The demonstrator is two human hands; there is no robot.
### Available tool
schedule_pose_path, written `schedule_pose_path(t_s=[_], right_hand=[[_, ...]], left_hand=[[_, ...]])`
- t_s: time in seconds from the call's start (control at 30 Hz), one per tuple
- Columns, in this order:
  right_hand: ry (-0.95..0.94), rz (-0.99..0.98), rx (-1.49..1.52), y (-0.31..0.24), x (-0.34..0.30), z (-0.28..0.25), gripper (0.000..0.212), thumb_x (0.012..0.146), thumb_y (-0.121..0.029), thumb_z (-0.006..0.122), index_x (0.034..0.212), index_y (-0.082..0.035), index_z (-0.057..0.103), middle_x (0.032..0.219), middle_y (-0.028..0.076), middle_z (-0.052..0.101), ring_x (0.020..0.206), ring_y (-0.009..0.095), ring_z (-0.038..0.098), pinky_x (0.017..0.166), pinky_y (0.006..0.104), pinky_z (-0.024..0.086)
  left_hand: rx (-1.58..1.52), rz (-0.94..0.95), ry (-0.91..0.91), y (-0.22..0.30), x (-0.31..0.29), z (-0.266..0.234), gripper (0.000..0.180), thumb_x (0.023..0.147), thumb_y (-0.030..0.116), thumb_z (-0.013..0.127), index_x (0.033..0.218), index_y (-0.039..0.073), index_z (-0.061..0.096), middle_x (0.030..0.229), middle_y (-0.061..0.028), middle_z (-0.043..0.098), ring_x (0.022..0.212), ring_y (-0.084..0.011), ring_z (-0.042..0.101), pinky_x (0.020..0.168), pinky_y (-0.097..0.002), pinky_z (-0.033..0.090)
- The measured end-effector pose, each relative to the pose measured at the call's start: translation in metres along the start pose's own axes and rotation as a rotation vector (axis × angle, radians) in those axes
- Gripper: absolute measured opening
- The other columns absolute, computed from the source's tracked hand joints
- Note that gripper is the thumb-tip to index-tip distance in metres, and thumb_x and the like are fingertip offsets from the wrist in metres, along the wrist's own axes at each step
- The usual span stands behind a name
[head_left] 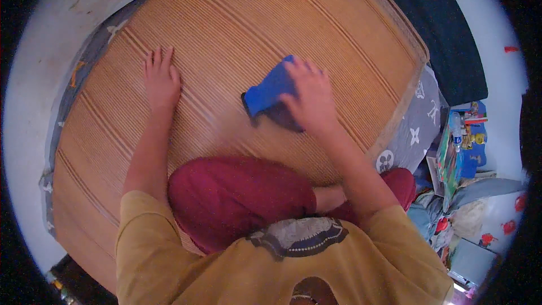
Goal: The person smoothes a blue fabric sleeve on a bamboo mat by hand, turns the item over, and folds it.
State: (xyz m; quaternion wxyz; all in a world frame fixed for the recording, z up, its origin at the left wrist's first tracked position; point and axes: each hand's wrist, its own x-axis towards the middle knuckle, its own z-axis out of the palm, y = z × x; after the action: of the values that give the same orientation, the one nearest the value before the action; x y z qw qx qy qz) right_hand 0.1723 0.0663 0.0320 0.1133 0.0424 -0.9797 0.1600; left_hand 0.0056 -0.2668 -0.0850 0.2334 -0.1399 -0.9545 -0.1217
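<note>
We see a striped brown mat [226, 28] spread widest, with maroon trousers [243, 195] folded on it. A blue cloth [266, 91] with a dark edge is on the mat between our hands, well apart from the left one. Our right hand [312, 95] covers its right end, too blurred to tell whether the fingers clamp. Our left hand [162, 85] lies flat on the mat, fingers slightly spread.

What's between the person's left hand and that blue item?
In the head view, just bare striped mat between the left hand and the blue item.
</note>
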Motion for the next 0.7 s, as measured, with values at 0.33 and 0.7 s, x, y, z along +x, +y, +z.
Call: schedule_pose_path(t_s=[0.33,0.7], right_hand=[[-0.502,-0.182,-0.168,0.040,-0.119,-0.021,0.073,0.078,-0.036,0.074,0.144,-0.021,0.047,0.154,0.008,0.037,0.144,0.036,0.027,0.115,0.0621,0.017],[-0.695,-0.042,-0.252,0.059,-0.153,-0.017,0.079,0.082,-0.038,0.071,0.149,-0.013,0.037,0.160,0.014,0.024,0.149,0.040,0.012,0.117,0.0635,0.006]], left_hand=[[0.069,0.015,-0.078,0.003,-0.004,-0.010,0.049,0.095,0.021,0.043,0.144,0.016,0.046,0.150,-0.0149,0.042,0.141,-0.0353,0.033,0.118,-0.0489,0.022],[0.090,0.037,-0.045,0.020,0.009,-0.020,0.049,0.094,0.019,0.046,0.142,0.014,0.047,0.149,-0.0159,0.043,0.138,-0.0372,0.039,0.115,-0.0505,0.028]])
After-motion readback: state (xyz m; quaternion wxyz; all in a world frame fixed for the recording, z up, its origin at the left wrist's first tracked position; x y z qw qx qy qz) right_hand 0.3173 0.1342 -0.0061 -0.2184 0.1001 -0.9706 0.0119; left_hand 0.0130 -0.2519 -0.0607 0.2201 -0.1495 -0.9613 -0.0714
